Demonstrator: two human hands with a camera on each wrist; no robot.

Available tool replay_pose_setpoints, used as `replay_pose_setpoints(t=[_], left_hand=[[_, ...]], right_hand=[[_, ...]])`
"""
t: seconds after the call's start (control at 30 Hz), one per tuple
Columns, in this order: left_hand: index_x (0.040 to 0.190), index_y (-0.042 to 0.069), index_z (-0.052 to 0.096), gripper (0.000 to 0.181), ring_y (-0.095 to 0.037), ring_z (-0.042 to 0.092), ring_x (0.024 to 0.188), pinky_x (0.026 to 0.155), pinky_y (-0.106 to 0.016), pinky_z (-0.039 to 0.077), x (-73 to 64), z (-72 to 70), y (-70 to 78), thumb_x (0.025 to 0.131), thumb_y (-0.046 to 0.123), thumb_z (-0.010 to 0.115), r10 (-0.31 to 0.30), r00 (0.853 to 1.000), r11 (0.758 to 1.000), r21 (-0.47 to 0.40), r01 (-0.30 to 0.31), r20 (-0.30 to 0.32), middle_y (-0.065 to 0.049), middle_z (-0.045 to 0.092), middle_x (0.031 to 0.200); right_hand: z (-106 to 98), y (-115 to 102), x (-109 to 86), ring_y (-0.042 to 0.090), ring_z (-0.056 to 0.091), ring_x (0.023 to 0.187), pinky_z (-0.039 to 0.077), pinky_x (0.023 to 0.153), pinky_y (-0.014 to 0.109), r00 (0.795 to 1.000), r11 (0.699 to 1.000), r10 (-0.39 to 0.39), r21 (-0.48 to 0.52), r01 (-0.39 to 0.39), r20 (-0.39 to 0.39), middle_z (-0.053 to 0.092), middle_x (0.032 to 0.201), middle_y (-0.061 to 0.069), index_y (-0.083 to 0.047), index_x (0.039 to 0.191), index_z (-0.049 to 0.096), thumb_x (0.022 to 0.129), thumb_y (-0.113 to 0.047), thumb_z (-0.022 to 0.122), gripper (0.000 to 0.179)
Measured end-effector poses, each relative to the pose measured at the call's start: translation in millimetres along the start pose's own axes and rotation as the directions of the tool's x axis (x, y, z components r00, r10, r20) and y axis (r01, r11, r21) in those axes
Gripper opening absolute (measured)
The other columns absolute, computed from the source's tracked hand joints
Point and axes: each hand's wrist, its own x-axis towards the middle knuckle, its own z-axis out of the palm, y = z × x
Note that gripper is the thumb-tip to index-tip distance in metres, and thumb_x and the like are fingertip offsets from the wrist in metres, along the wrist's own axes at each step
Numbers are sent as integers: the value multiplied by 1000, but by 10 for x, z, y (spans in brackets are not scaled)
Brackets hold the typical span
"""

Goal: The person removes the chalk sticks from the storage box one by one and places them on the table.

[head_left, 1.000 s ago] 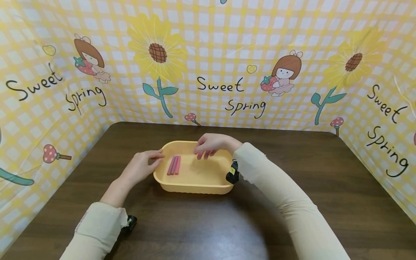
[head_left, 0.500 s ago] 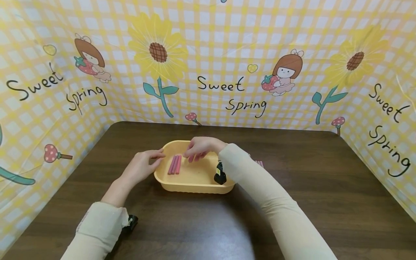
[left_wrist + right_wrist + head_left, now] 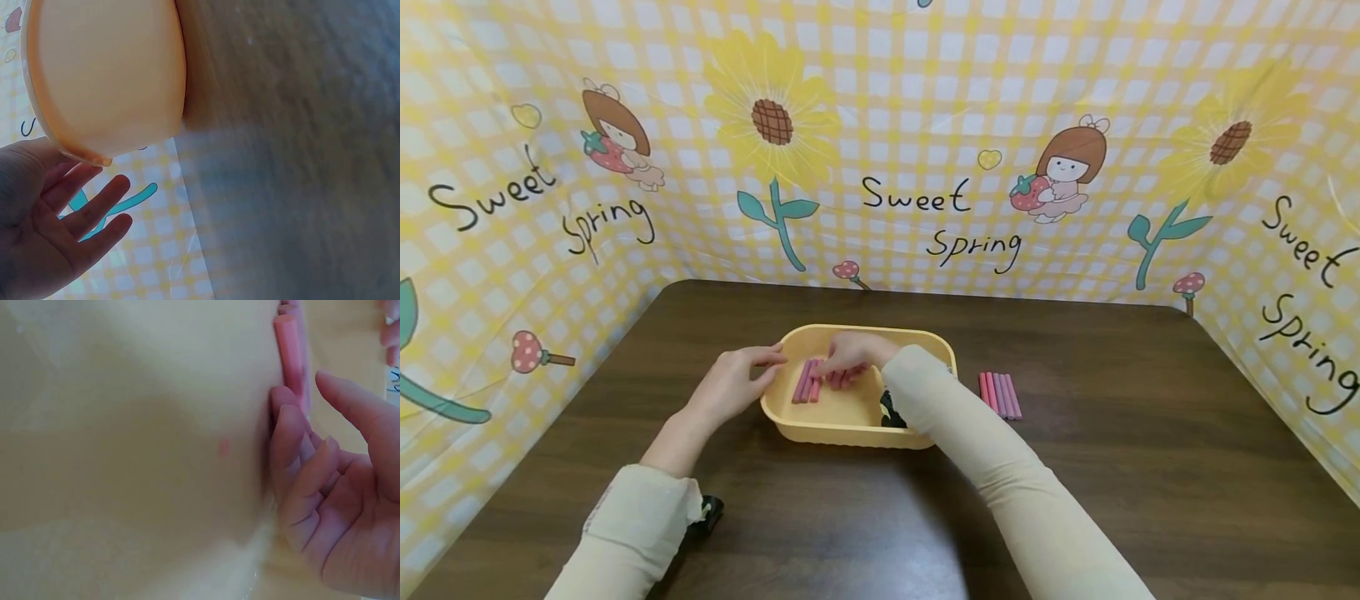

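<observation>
"Sweet Spring" is printed in black script three times on the yellow-checked cloth [image 3: 917,100] behind the table [image 3: 820,517], once on each side and once in the middle, and only broken bits of lettering are caught by the wrist views. The left hand [image 3: 730,379] is held at the left end of the yellow tray [image 3: 842,436], its forearm brought in from the near left; the rim is touched by its fingertips, the other fingers are loosely extended and spread, and whether the rim is pinched cannot be told. The right hand [image 3: 850,357] is lowered into the tray with the wrist bent and the palm turned toward the left end; its fingers are bent beside the pink stick [image 3: 289,350], the thumb is held apart from them, and nothing is seen to be gripped. The tray sticks [image 3: 807,383] are laid side by side in the left part of the tray, while the table sticks [image 3: 1000,396] are lined up to its right
</observation>
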Motion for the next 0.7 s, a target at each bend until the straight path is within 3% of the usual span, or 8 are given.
replay_pose_setpoints(t=[0.3,0.47,0.7], left_hand=[[107,-3,68,22,-39,55,117,97,-51,45,-3,-11,31,89,6,59,4,1000,1000,8,-4,-5,-21,60,125],[106,-3,68,22,-39,55,117,97,-51,45,-4,-13,37,89,6,59,8,1000,1000,5,-8,-9,-20,60,124],[106,-3,68,22,-39,56,116,97,-51,45,-8,-13,30,88,5,59,10,1000,1000,12,-10,-8,-21,60,124]], right_hand=[[64,-29,42,6,51,45,39,43,15,995,999,34,-36,-37,-90,57,52,-1,-8,59,58,90,-31,61,38],[67,-25,58,5,51,45,37,42,14,997,999,28,-17,-30,-74,58,52,-2,-7,59,60,90,-26,61,36],[49,-26,72,4,40,41,28,40,15,999,999,31,-32,-32,-20,55,50,-3,-8,58,64,89,-22,57,34]])
